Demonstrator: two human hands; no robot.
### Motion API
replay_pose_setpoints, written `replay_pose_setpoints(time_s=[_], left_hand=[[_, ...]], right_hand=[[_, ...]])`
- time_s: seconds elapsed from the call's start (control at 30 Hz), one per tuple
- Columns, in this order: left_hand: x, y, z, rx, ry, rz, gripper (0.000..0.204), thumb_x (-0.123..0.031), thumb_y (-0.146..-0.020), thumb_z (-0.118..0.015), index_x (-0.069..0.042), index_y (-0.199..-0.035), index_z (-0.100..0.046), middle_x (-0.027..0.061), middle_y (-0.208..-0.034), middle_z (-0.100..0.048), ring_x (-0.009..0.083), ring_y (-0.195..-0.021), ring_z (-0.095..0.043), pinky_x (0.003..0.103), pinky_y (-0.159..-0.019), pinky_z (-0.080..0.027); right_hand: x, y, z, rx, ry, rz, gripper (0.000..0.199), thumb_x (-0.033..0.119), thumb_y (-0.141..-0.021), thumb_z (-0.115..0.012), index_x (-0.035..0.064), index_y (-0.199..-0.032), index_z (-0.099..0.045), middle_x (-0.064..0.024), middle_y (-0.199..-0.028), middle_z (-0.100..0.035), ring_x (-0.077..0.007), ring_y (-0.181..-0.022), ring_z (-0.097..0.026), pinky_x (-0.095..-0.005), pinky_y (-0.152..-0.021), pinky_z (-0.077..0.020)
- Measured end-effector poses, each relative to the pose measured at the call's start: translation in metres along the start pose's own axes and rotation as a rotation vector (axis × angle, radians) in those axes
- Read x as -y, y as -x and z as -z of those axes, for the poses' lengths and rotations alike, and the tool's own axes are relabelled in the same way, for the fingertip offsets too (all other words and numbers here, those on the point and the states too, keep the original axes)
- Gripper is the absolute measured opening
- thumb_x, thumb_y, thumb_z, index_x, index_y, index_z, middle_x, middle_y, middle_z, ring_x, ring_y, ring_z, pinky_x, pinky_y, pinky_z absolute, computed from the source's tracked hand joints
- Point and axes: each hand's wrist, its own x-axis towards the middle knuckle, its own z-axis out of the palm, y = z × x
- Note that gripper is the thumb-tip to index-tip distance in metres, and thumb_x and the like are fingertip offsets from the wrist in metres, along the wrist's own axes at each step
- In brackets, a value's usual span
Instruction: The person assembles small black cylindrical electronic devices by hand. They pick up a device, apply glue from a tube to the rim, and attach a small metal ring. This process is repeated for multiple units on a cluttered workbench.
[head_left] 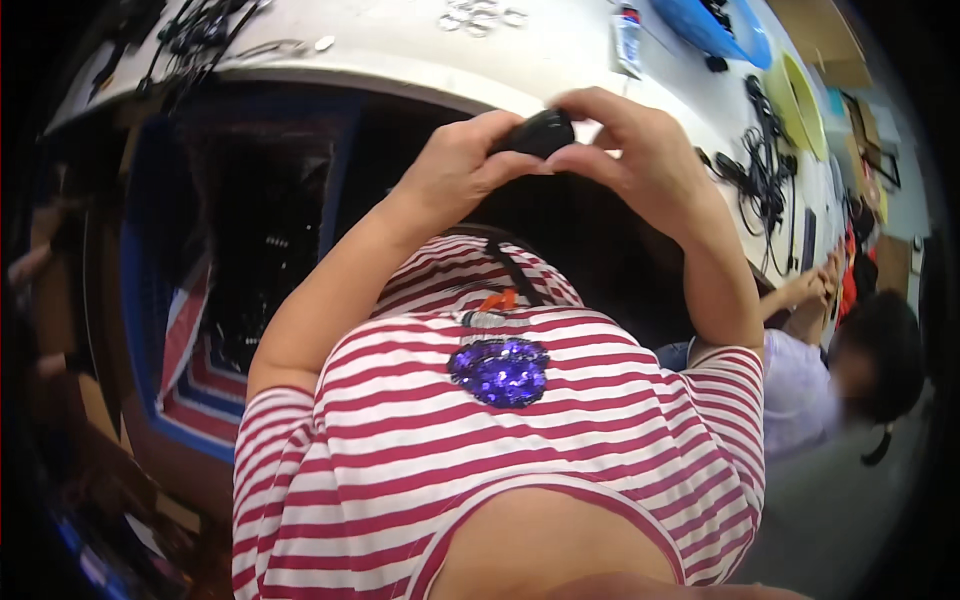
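In the head view, the left hand closes thumb and fingers on a small black object at the upper centre of the frame; the right hand pinches its right end. On the white worktop, black cables lie right, a tube upper right.

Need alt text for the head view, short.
The left hand grips a small glossy black object near the edge of a white table, the right hand curled around its other end. Black cables, a tube, a blue basin and a yellow container lie beyond; a co-worker is at right.
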Motion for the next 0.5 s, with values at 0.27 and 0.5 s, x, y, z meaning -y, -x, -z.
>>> replay_pose_setpoints(time_s=[0.27, 0.5], left_hand=[[-0.006, -0.003, -0.008, -0.035, 0.043, 0.051, 0.024, -0.014, -0.083, -0.059, 0.001, -0.102, -0.057, 0.0019, -0.075, -0.058, 0.0061, -0.063, -0.051, 0.019, -0.056, -0.041], [-0.020, -0.028, -0.007, -0.181, 0.917, -0.110, 0.039, -0.039, -0.088, -0.050, -0.003, -0.104, -0.045, -0.0049, -0.058, -0.030, 0.0042, -0.049, -0.027, 0.020, -0.044, -0.023]], right_hand=[[-0.012, 0.012, -0.009, -0.217, -0.145, 0.004, 0.033, 0.035, -0.075, -0.064, 0.0060, -0.090, -0.059, -0.0121, -0.071, -0.062, -0.0281, -0.067, -0.062, -0.0348, -0.060, -0.0486], [-0.019, 0.026, -0.082, 0.090, -0.427, -0.082, 0.032, 0.026, -0.089, -0.048, 0.0005, -0.109, -0.049, -0.0200, -0.099, -0.057, -0.0340, -0.093, -0.056, -0.0377, -0.080, -0.0442]])
